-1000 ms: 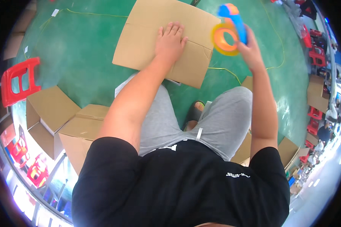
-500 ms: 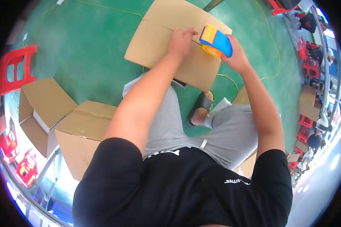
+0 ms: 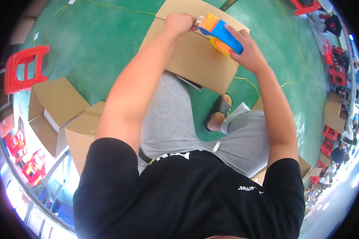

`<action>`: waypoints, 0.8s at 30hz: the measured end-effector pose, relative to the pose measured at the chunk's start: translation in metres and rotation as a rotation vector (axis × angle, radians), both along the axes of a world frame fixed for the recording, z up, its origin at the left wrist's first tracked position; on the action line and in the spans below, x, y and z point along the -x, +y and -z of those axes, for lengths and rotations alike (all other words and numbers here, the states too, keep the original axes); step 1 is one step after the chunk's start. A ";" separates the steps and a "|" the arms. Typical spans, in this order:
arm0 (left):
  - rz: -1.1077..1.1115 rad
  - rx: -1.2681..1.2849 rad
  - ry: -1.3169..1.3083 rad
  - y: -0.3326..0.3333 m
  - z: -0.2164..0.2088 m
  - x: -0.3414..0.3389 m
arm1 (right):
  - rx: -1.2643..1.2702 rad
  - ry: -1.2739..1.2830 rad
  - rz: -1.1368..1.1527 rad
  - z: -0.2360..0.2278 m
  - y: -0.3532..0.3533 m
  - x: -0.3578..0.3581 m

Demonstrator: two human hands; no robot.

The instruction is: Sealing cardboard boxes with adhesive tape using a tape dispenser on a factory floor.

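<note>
My right hand is wrapped round a blue and orange tape dispenser, holding it over the top of a closed cardboard box. A yellow-orange roll shows on the dispenser's near side. The dispenser's orange head points left, toward my left hand. That hand is closed above the far left part of the box, its fingertips pinched close to the head. A thin, clear shine between them looks like the tape's end. The box's flap seam runs between my hands, partly hidden.
Two cardboard boxes stand at my left, one an open box. A red plastic stool is beyond them. Yellow cord lies on the green floor. My sandalled foot is beside the box. More red stools and cartons line the right.
My left hand has moved away and to the left, its fingers going from loosely stretched to pinched. The tape dispenser has shifted slightly left and farther away, still in my right hand.
</note>
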State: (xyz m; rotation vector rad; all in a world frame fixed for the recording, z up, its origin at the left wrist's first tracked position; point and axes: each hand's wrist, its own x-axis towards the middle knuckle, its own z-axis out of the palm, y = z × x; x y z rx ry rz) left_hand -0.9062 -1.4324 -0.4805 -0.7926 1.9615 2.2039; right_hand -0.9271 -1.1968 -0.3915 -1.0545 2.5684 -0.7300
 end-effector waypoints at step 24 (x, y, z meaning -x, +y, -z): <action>0.091 0.729 -0.451 -0.207 0.108 -0.007 | -0.081 0.151 -0.160 0.023 -0.073 0.002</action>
